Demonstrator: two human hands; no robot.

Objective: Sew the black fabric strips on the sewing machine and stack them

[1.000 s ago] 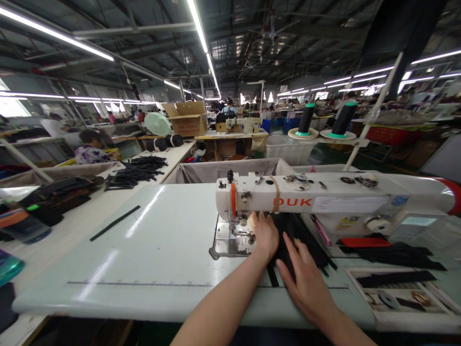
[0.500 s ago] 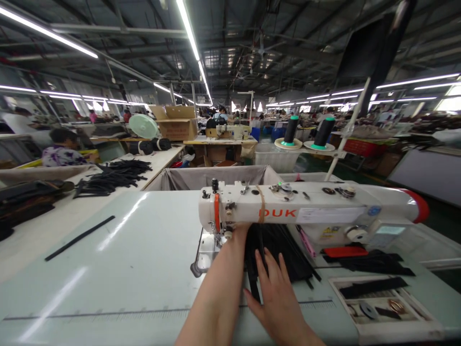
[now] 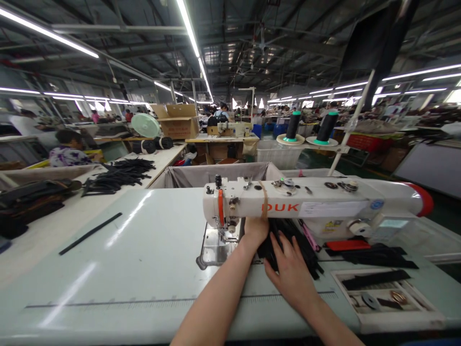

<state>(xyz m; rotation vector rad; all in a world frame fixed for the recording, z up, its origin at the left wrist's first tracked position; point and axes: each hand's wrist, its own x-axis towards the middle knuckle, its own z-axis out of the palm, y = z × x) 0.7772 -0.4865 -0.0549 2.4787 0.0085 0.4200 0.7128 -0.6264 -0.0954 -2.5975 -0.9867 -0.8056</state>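
Observation:
A white sewing machine (image 3: 237, 202) with a red front strip stands on the pale green table. Beneath its arm lies a bunch of black fabric strips (image 3: 311, 262). My left hand (image 3: 256, 229) reaches in under the machine arm at the left side of the bunch, its fingers hidden from view. On top of the strips rests my right hand (image 3: 291, 264), open, fingers stretched out and slightly apart. The needle plate (image 3: 218, 250) shows bare to the left of my left wrist. A single black strip (image 3: 90, 234) lies far left on the table.
At the right are a red-handled tool (image 3: 347, 245), more black strips (image 3: 382, 257) and a parts tray (image 3: 389, 317). A pile of black strips (image 3: 118, 175) lies on the left side table. Two thread cones (image 3: 293, 127) stand behind. A co-worker (image 3: 68, 149) sits at far left.
My left hand has drawn back toward me and right, so its back now shows. My right hand has slid a little right over the strips. The view has shifted slightly.

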